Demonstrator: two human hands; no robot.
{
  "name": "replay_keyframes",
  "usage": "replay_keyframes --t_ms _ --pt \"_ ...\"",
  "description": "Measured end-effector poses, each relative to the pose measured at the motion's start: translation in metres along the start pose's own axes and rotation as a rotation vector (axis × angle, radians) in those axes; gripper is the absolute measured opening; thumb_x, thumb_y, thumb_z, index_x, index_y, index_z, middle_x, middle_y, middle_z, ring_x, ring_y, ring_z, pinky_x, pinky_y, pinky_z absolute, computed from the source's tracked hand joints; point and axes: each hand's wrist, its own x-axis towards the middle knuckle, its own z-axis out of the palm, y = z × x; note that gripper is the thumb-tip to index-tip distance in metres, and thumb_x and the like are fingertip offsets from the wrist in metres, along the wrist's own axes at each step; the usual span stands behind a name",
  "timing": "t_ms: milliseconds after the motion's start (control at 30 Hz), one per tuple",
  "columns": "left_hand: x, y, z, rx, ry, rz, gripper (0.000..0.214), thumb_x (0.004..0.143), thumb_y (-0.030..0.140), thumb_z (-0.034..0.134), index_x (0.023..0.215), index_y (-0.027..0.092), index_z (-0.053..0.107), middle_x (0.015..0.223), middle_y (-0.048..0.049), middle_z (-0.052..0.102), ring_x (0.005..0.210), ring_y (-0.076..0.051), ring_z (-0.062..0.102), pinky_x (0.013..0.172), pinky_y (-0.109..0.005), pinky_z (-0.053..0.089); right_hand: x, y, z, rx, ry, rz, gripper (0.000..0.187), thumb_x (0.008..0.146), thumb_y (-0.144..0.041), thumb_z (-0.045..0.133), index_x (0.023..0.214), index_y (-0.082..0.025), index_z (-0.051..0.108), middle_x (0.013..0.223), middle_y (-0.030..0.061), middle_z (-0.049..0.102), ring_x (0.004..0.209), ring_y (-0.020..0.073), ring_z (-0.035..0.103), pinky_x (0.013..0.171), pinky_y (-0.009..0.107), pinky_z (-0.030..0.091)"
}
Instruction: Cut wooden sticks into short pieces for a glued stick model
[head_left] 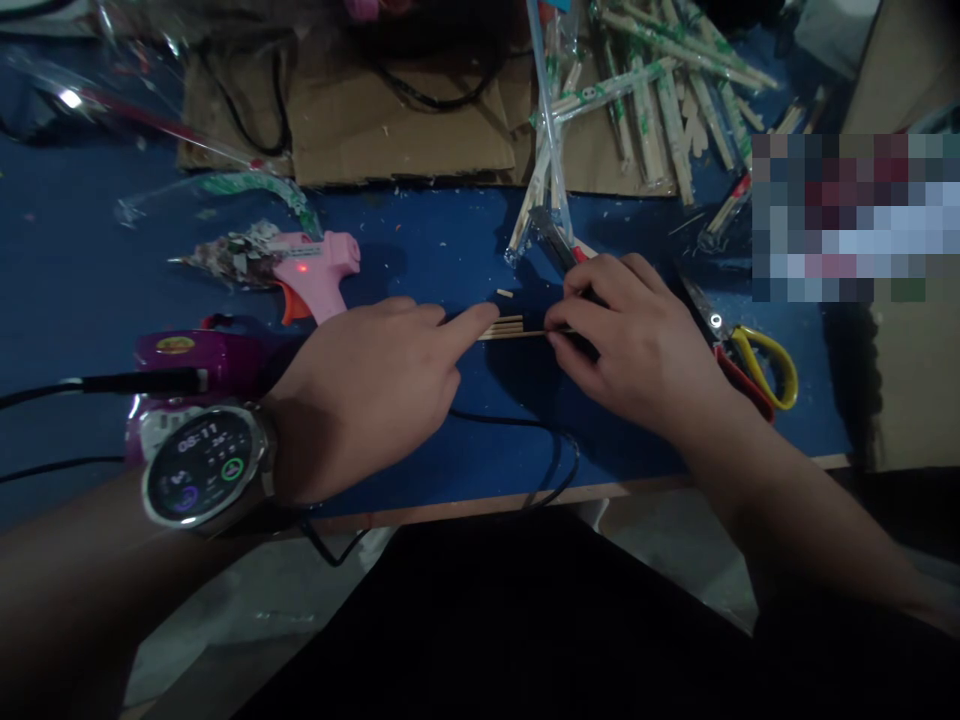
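Note:
A few thin wooden sticks [504, 327] lie side by side on the blue table [420, 250]. My left hand [367, 385], with a round watch [206, 465] on the wrist, presses its stretched index finger on their left end; the other fingers are curled. My right hand [630, 335] pinches the right end of the sticks and also holds a dark cutter-like tool [555, 245] that juts up past the fingers. A small cut piece of stick [505, 293] lies just above the row.
A pink glue gun [319, 270] lies to the left, with a purple device [202, 360] and black cables near it. Yellow-and-red-handled scissors [742, 350] lie at right. Wrapped chopsticks [660, 100] and brown cardboard [390, 120] fill the back. The table's front edge [487, 500] is near me.

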Motion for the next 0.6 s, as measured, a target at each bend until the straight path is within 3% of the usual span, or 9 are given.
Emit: replay_keyframes --t_ms 333,600 --pt "-0.0023 -0.0017 0.0021 0.002 0.038 0.028 0.067 0.108 0.021 0.039 0.174 0.029 0.048 0.110 -0.0102 0.079 0.105 -0.035 0.075 0.080 -0.042 0.057 0.0009 0.0009 0.0006 0.009 0.009 -0.010 0.017 0.107 -0.020 0.062 0.109 -0.020 0.079 0.123 0.0146 0.070 0.106 0.0314 0.063 0.094 0.050 0.055" --pt "-0.0023 -0.0017 0.0038 -0.009 0.062 0.039 0.066 0.109 0.022 0.039 0.174 0.026 0.049 0.109 -0.0109 0.080 0.104 -0.035 0.075 0.080 -0.043 0.058 0.0004 0.0008 0.0014 0.000 0.022 -0.016 0.018 0.106 -0.020 0.061 0.110 -0.022 0.079 0.122 0.0143 0.071 0.107 0.0327 0.065 0.095 0.054 0.057"
